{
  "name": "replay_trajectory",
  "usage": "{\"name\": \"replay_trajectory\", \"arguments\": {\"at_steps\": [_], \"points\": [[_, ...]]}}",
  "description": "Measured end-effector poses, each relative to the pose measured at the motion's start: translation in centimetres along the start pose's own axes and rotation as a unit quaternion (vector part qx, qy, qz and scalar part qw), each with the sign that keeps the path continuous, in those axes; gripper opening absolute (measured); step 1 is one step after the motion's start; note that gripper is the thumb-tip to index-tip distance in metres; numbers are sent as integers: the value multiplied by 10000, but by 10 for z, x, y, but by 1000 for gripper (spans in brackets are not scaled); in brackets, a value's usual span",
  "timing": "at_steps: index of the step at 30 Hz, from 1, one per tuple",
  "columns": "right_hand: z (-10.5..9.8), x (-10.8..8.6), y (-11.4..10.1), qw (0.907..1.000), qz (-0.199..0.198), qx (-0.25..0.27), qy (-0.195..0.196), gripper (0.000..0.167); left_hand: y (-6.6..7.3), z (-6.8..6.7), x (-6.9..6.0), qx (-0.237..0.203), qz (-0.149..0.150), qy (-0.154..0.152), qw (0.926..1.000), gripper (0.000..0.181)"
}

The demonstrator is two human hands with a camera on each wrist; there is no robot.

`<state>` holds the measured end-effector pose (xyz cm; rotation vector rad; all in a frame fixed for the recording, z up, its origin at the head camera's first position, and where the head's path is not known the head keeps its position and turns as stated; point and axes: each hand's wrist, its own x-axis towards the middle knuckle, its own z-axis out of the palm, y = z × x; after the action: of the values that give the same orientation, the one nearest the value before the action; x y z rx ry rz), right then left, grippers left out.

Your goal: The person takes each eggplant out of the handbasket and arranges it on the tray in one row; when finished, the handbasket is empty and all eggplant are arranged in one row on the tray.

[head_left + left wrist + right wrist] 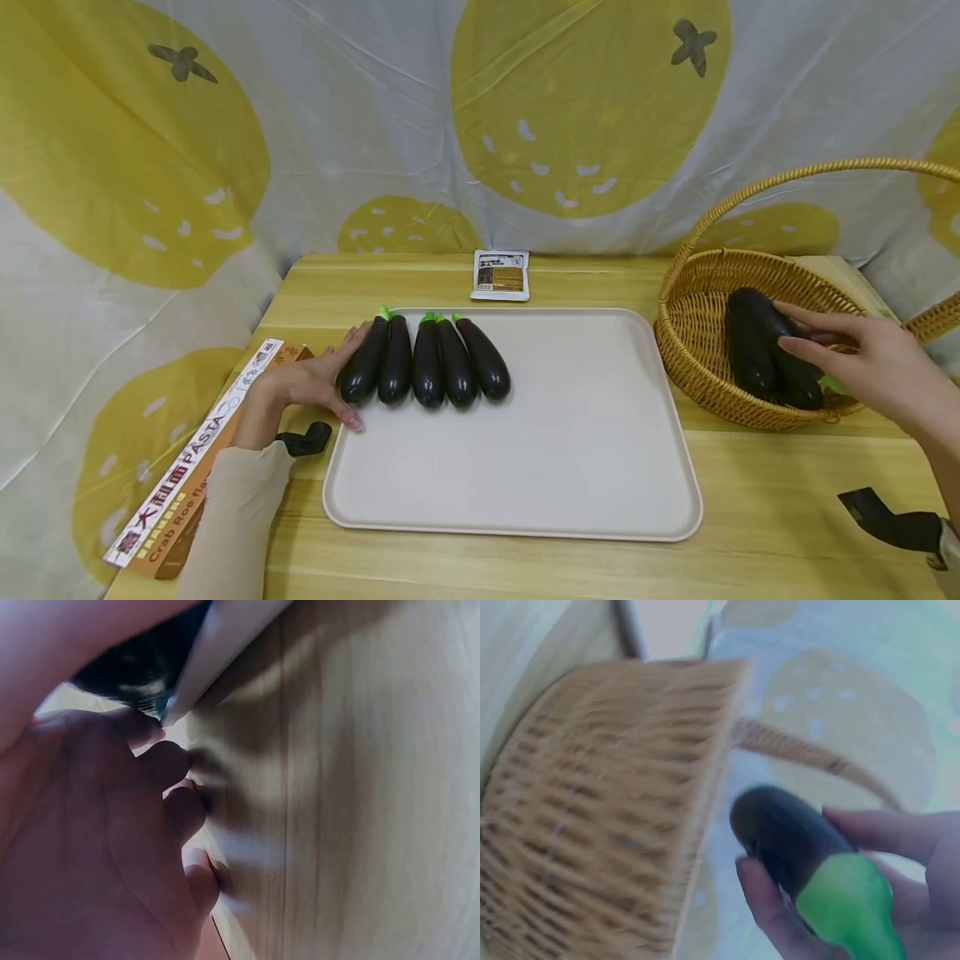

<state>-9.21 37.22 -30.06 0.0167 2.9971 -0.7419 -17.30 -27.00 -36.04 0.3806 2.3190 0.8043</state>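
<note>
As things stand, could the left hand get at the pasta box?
Probably yes. The left hand rests at the edge of the tray and seems to hold nothing. The pasta box lies to its left, partly hidden by the forearm in the head view; nothing visible stands between them.

Clad in a plain beige sleeve on the left, lightly creased along its length, with a bent black mount at its end; fitted on the right with a similar black bracket beside a sliver of pale cloth; bare at left hand and right hand.
</note>
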Motion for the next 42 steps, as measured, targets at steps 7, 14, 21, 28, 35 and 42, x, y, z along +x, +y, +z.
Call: {"name": "replay_trajectory", "arguments": {"at_steps": [7, 14, 21, 28, 35, 42], "points": [[-1, -15, -16, 9951, -320, 587, -727, 56, 0, -1, -1, -38, -7, -10, 10000, 155], [12, -14, -52, 9837, -796, 1176, -1107, 49, -1, -1, -1, 9, 4, 6, 10000, 155], [32, 0, -100, 9781, -1137, 1274, -1190, 46, 1, -1, -1, -29, 41, -14, 10000, 154], [59, 18, -137, 9656, -1103, 1818, -1496, 49, 1, 0, 0, 21, 21, 16, 10000, 155], [95, 41, -159, 9594, -809, 2325, -1375, 52, 1, 0, 0, 35, -2, 11, 10000, 155], [137, 64, -183, 9505, -282, 2854, -1194, 51, 0, -1, -1, 4, -30, 4, 10000, 155]]}}
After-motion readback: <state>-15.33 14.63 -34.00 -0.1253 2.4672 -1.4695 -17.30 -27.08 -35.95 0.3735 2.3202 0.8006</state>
